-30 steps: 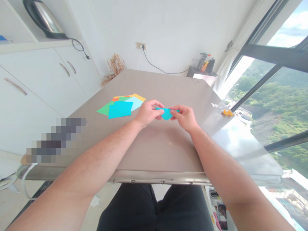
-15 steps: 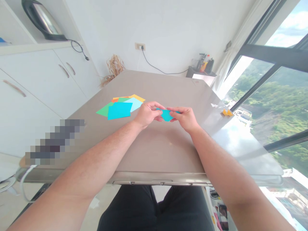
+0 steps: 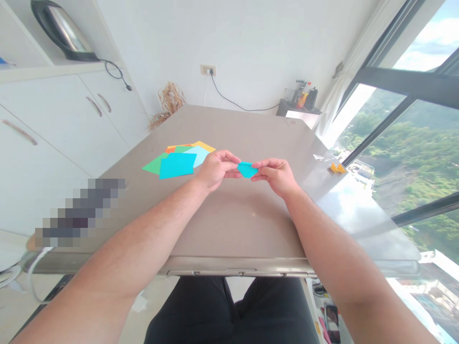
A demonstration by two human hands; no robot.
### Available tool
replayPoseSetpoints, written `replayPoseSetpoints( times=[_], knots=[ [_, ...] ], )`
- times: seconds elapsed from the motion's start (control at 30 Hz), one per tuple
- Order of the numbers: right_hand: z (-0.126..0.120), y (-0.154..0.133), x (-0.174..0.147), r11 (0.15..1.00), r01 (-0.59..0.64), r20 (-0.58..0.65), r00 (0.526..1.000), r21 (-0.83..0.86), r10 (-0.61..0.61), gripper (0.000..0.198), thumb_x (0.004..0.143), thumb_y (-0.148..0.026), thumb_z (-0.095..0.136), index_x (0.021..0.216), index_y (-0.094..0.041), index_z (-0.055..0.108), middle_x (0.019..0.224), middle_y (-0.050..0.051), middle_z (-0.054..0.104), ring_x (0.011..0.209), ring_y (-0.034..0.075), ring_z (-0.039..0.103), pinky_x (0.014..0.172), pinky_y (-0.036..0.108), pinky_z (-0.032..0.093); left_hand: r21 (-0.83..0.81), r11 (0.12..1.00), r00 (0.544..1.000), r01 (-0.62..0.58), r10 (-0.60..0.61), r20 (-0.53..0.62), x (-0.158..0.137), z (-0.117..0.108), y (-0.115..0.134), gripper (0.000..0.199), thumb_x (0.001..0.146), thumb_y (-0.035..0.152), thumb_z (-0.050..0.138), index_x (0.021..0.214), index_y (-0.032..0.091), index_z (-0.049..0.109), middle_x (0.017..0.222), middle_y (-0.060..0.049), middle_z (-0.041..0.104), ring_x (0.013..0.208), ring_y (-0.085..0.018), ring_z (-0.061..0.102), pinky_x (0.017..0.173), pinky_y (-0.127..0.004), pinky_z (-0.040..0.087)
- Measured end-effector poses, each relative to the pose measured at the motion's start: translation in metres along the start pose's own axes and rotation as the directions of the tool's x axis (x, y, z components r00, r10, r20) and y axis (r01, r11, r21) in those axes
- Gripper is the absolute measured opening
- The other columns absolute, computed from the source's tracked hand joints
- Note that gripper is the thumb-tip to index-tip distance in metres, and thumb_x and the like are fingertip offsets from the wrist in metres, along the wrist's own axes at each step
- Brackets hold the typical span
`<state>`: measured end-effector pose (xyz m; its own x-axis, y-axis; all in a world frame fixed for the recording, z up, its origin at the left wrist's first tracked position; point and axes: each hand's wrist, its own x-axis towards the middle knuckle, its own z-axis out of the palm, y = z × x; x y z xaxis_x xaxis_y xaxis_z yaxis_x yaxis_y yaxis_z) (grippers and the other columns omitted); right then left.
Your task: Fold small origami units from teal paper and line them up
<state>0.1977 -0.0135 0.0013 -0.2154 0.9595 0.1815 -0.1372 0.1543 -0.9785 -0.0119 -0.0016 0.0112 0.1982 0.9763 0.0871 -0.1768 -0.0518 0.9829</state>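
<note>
Turquoise paper (image 3: 247, 170): a small folded piece at the centre of the frame, spanning your two hands over the table (image 3: 233, 229); whether it touches the tabletop, you cannot tell from this angle.
Left hand (image 3: 217, 169): your thumb and fingers are nearly closed, pinching the paper's left end; too light a pinch could let the layers spring open.
Right hand (image 3: 276, 174): likewise pinched, on the right end; pulling harder here than on the left could skew or tear the crease.
Top fold (image 3: 247, 164): a narrow band along the upper edge; your grip covers both ends, so a slipped layer there could go unnoticed.
Loose sheets (image 3: 177, 166): fanned left of centre, close beside your left hand; your wrist could brush and scatter them.
Orange folded piece (image 3: 337, 168): near the table's edge, right of frame; a wide reach by your right hand could knock it off.
</note>
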Motion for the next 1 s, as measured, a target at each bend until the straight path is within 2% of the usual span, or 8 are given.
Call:
replayPoseSetpoints(
  times=[0.07,0.23,0.4,0.6,1.0],
  knots=[
    [0.0007,-0.001,-0.0001,1.0,0.007,-0.014,1.0,0.002,-0.007,0.019,0.07,-0.029,0.077,0.087,-0.021,0.079,0.079,0.002,0.077,0.074,0.02,0.074,0.075,0.039,0.065,-0.005,1.0,1.0,0.004,-0.004,-0.006,0.0006,0.0001,0.0004,0.013,0.067,0.015,0.073,0.079,0.015,0.067,0.076,-0.004,0.072,0.072,-0.019,0.073,0.077,-0.042,0.064],
    [0.0047,-0.0051,-0.0013,0.999,0.006,-0.091,0.996,-0.041,-0.01,0.042,0.071,-0.029,0.075,0.112,-0.022,0.075,0.071,-0.001,0.074,0.067,0.018,0.073,0.074,0.039,0.064,0.017,1.0,1.0,0.003,-0.003,-0.018,0.0008,0.0014,0.0015,0.019,0.07,0.018,0.071,0.088,0.016,0.067,0.08,-0.004,0.073,0.071,-0.019,0.074,0.076,-0.042,0.064],
    [0.0063,-0.0073,-0.0015,0.998,-0.022,-0.09,0.996,-0.056,0.017,0.036,0.072,-0.031,0.069,0.104,-0.019,0.078,0.076,0.002,0.075,0.075,0.02,0.074,0.076,0.038,0.063,0.02,1.0,1.0,-0.006,0.006,-0.015,0.0002,0.0021,0.0032,0.029,0.07,0.02,0.071,0.099,0.016,0.067,0.082,-0.004,0.075,0.072,-0.02,0.074,0.076,-0.041,0.064],
    [0.0038,-0.0087,-0.0022,0.998,-0.025,-0.074,0.997,-0.056,0.021,0.035,0.073,-0.031,0.067,0.104,-0.02,0.08,0.08,0.004,0.077,0.078,0.022,0.074,0.078,0.039,0.063,0.025,1.0,1.0,0.017,-0.016,-0.017,-0.0007,0.0024,0.0057,0.034,0.071,0.019,0.068,0.105,0.016,0.067,0.08,-0.005,0.075,0.071,-0.021,0.075,0.076,-0.041,0.064],
    [0.0043,-0.0026,-0.0016,1.0,0.006,-0.088,0.996,0.015,-0.004,0.023,0.073,-0.029,0.071,0.092,-0.023,0.081,0.083,0.002,0.077,0.076,0.019,0.074,0.079,0.039,0.064,-0.02,1.0,0.995,-0.006,0.004,-0.096,-0.0012,0.0068,0.0052,0.014,0.068,0.016,0.069,0.081,0.015,0.067,0.077,-0.003,0.072,0.07,-0.018,0.073,0.078,-0.044,0.064]
  ],
)
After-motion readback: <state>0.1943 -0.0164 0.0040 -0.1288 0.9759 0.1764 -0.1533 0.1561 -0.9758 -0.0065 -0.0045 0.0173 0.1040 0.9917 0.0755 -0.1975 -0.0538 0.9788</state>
